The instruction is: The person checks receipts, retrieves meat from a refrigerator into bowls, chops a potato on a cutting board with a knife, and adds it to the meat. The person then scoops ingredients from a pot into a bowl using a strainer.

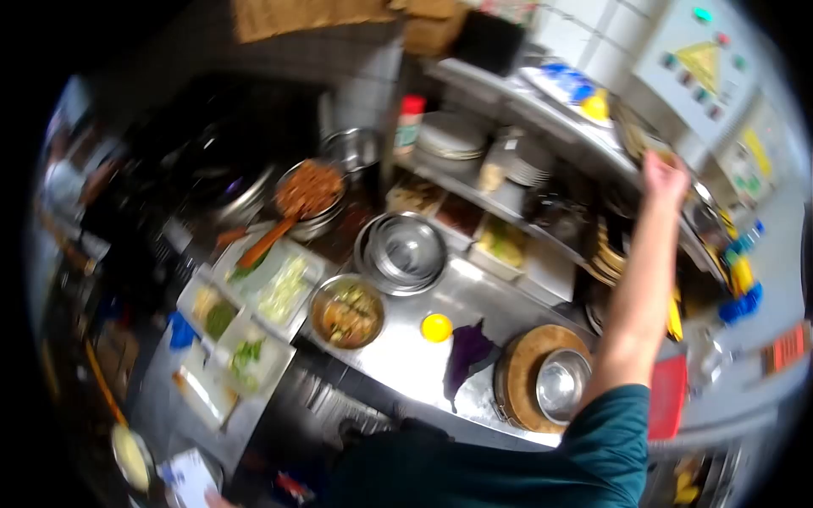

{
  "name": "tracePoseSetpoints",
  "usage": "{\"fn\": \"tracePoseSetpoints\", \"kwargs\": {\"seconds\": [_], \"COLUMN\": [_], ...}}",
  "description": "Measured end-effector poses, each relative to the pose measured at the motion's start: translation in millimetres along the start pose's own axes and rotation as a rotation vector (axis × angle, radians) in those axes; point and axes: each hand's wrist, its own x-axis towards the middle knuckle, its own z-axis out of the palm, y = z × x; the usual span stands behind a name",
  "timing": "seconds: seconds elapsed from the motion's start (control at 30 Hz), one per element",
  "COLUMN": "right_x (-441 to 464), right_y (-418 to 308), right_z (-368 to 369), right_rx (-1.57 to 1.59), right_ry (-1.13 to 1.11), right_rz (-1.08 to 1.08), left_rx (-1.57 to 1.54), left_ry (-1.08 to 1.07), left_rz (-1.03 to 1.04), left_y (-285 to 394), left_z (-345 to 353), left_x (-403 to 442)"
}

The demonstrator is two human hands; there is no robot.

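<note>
The right hand reaches up to the metal upper shelf, its fingers drawn together; blur hides whether they grip anything. Of the left hand, only a sliver shows at the bottom edge, beside a flat, white rectangular item, so its grip cannot be told. On the shiny steel worktop, a thick, round wooden board carries a smooth metal bowl. To its left lie a limp, dark purple piece (crinkled like a leaf, though blurred) and a glossy yellow-orange round. Further left, a steel bowl of chunky food sits near nested round metal bowls.
</note>
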Motion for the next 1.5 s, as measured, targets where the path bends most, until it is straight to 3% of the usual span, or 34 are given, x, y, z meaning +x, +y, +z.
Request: {"fn": "tracePoseSetpoints", "kwargs": {"seconds": [0.03,0.07,0.1,0.17,0.2,0.33,0.5,0.63,0.77,0.83,0.93,1.0,1.03,1.07,1.1,1.17,1.2,1.27,1.3,1.33,1.37,1.4,1.43,1.5], "right_x": [25.9,44.0,57.6,79.8,149.1,252.0,277.8,204.8,96.8,-12.8,-124.4,-249.4,-291.5,-309.1,-324.5,-398.2,-454.9,-495.2,-515.4,-546.6,-575.0,-605.7,-634.8,-681.9], "right_y": [-3.8,-13.8,-22.3,-38.9,-61.8,-76.3,-63.9,-79.2,-117.8,-122.1,-131.0,-82.9,-71.6,-55.3,-49.6,11.4,42.2,105.9,138.0,165.5,194.8,219.7,241.5,281.6], "right_z": [-0.7,-2.1,-0.5,1.3,-26.5,-72.3,-70.1,-56.0,-95.2,-99.3,-129.9,-91.9,-74.1,-95.1,-91.2,-52.2,-7.8,-34.3,-47.7,-39.6,-36.7,-30.5,-26.9,-35.7], "right_rx": [0.002,0.013,0.019,0.014,0.230,0.078,-0.018,-0.045,-0.063,-0.121,-0.173,-0.821,-0.589,-0.902,-0.577,-0.877,-0.970,-0.668,-0.560,-0.779,-0.638,-0.560,-0.480,-0.620], "right_ry": [0.019,0.069,0.128,0.210,0.249,-0.002,-0.180,-0.072,-0.285,-0.456,-0.462,-0.436,-0.338,-0.573,0.030,0.073,0.002,-0.162,-0.225,-0.366,-0.519,-0.528,-0.533,-0.734], "right_rz": [0.056,0.104,0.144,0.214,0.456,0.579,0.505,0.301,0.323,0.322,0.247,-0.432,-0.234,-0.537,-0.033,0.140,0.297,0.733,0.951,1.005,1.110,1.167,1.224,1.288], "left_rx": [-0.308,-0.351,-0.405,-0.434,-0.431,-0.435,-0.480,-0.552,-0.711,-0.839,-0.967,-1.152,-1.272,-1.413,-1.551,-1.898,-2.121,-2.519,-2.584,-2.637,-2.676,-2.626,-2.522,-2.508], "left_ry": [0.042,0.054,-0.007,0.076,0.081,0.047,0.148,0.269,0.287,0.315,0.366,0.379,0.393,0.166,-0.064,-0.376,-0.629,-1.156,-1.205,-1.250,-1.290,-1.048,-0.890,-0.651], "left_rz": [-0.175,-0.119,-0.190,-0.119,-0.131,-0.145,-0.045,0.125,0.266,0.417,0.620,0.720,0.768,0.755,0.741,0.795,0.666,0.336,0.137,-0.063,-0.267,-0.378,-0.326,-0.486], "left_y": [3.7,16.9,50.3,88.1,105.2,144.1,182.9,209.7,244.6,262.3,293.7,314.9,322.2,323.5,325.5,334.9,335.7,328.7,317.6,304.0,289.8,275.3,268.8,225.5], "left_z": [40.9,41.1,-1.6,-33.8,-49.0,-81.4,-121.5,-140.0,-162.5,-178.3,-193.0,-211.6,-228.8,-249.3,-267.2,-276.8,-277.4,-274.9,-272.3,-269.0,-265.1,-260.4,-220.6,-193.9], "left_x": [0.6,-1.4,10.1,21.7,25.4,43.9,87.0,121.5,149.8,165.4,181.7,183.5,181.5,175.2,170.1,161.2,154.9,144.3,140.8,138.1,135.5,129.4,123.9,125.2]}}
